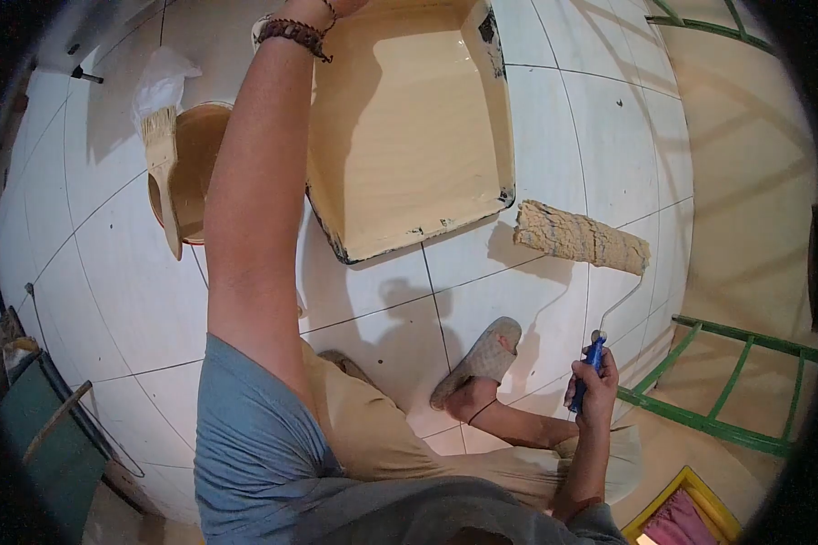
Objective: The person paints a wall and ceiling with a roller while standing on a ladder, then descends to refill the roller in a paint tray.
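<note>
My right hand is closed round the blue handle of a paint roller. Its shaggy sleeve is soaked with cream paint and held above the tiles, to the right of a paint tray. Cream paint covers the inside of this tray, and dark smears mark its rim. My left arm stretches forward along the tray's left side. Only a bit of my left hand shows at the top edge, by the tray's far end; its fingers are out of sight.
Left of my arm, a paintbrush rests across a round paint container, with a clear plastic bag behind. A green metal ladder lies at the right. My sandalled foot stands on the tiles.
</note>
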Available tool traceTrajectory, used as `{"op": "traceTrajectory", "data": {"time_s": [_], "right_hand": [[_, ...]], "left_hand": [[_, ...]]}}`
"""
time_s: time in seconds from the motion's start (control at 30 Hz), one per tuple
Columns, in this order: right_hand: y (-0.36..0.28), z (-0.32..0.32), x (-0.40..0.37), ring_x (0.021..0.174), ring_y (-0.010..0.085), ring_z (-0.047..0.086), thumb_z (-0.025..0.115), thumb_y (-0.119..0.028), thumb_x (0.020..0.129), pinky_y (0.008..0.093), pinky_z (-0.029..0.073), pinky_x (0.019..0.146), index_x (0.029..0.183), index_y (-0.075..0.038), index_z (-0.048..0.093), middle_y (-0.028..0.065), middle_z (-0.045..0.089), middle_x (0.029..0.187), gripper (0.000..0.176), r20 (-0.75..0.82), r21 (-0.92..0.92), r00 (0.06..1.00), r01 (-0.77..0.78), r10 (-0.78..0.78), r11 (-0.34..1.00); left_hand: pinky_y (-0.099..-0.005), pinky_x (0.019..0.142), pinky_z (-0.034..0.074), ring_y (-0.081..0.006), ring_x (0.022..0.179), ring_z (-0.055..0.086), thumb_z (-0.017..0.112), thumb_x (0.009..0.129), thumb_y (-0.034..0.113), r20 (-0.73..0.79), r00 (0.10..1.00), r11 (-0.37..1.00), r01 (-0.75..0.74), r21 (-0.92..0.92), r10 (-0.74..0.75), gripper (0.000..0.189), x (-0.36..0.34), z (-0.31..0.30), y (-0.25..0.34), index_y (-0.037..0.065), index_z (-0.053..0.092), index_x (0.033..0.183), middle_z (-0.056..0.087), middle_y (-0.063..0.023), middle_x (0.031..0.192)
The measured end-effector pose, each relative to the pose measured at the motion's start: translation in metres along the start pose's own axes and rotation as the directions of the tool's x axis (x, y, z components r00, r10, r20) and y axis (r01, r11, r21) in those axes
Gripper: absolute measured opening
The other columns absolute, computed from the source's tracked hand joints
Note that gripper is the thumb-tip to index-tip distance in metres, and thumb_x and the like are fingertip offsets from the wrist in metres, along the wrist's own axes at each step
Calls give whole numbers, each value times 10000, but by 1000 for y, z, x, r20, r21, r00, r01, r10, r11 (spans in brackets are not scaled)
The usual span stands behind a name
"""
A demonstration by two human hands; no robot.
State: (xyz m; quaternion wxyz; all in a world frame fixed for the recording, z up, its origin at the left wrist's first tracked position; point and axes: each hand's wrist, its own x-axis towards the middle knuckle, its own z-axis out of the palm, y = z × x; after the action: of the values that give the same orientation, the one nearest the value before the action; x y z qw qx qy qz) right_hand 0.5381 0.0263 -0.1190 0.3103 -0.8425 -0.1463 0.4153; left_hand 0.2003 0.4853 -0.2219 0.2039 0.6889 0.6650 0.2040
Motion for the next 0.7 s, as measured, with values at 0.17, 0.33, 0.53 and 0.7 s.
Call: {"op": "traceTrajectory", "data": {"time_s": [0.17,0.33,0.53,0.7], "right_hand": [[-3,1,-2,346,108,444,611,-33,751,246,374,296,964,-16,475,26,483,572,254,16,-13,999,28,-28,1000],[1,0,-1,347,108,444,609,-25,753,243,374,298,965,-14,475,23,474,562,251,12,-1,999,33,-33,999],[-5,3,-6,349,108,441,613,-23,752,243,374,298,966,-15,475,22,472,567,255,42,8,997,57,-57,998],[-6,3,-8,349,112,443,625,-31,746,245,375,296,963,-17,477,26,477,577,263,27,-11,999,42,-42,999]], "left_hand": [[-390,757,506,-338,845,645,572,735,143,-8,1000,1000,-15,-10,15,206,-5,-6,5,11,690,841,647,-221,866],[-391,776,505,-343,861,639,562,742,151,2,999,999,-38,1,38,220,-11,-15,9,2,687,845,644,-225,882],[-393,784,501,-345,865,637,559,732,157,-32,994,993,-103,64,105,220,-1,-5,1,15,690,839,644,-221,883],[-399,785,499,-349,869,633,551,735,158,-31,995,992,-91,90,94,221,-7,-14,9,11,687,830,641,-223,878]]}}
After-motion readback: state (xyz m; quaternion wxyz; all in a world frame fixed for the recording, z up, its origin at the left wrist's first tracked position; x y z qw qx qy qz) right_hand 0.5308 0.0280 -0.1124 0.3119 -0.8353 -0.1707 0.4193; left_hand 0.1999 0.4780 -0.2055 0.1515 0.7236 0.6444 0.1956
